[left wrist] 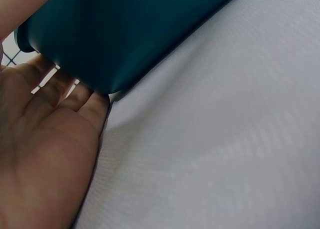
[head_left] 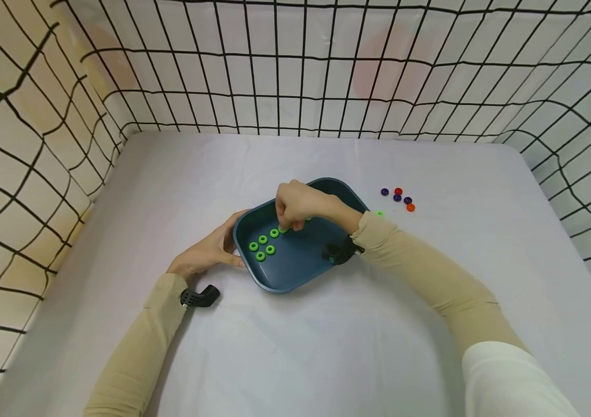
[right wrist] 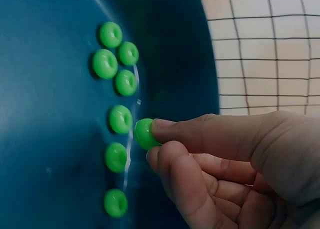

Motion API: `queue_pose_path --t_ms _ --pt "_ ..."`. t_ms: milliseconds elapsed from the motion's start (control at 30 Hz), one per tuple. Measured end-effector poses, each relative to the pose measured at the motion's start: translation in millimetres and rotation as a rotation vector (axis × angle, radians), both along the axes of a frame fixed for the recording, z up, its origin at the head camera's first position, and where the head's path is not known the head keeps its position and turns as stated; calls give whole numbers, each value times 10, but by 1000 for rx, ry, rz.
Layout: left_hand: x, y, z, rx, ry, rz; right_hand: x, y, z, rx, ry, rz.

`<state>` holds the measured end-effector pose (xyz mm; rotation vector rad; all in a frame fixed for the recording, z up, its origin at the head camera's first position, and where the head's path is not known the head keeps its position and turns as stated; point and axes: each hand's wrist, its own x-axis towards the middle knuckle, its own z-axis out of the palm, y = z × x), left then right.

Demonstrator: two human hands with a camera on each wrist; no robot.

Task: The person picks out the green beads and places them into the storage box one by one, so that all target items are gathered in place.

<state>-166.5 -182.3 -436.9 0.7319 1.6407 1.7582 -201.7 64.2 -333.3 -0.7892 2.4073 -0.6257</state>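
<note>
A dark blue tray (head_left: 295, 272) with rounded corners sits slantwise on the white-covered table. My left hand (head_left: 209, 249) holds its left end, thumb on the near side and fingers around the outer wall. The left wrist view shows those fingers (left wrist: 75, 96) against the tray's outside. Over the tray's far side, my right hand (head_left: 303, 202) pinches a green ring bead (right wrist: 144, 134) between thumb and fingertips. Several more green ring beads (right wrist: 120, 119) lie on the tray floor close by, most in a loose row. Part of the tray is hidden under my right forearm.
Right of the tray, a small group of purple beads (head_left: 397, 198), a red bead (head_left: 398, 191) and an orange bead (head_left: 411, 207) lies on the table. A green bead (head_left: 380, 214) shows beside my right sleeve. Black netting (head_left: 303, 92) stands around the table's back and sides.
</note>
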Motion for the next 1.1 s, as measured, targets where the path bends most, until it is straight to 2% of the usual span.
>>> queue_pose_path --t_ms 333,767,1100 --pt "-6 5 8 3 1 5 48 -166 -83 83 -49 30" --pt "-10 11 -9 9 -10 -3 77 -212 -108 165 -71 88" --pt "-8 11 -14 -4 -14 5 77 -198 -106 130 -79 81"
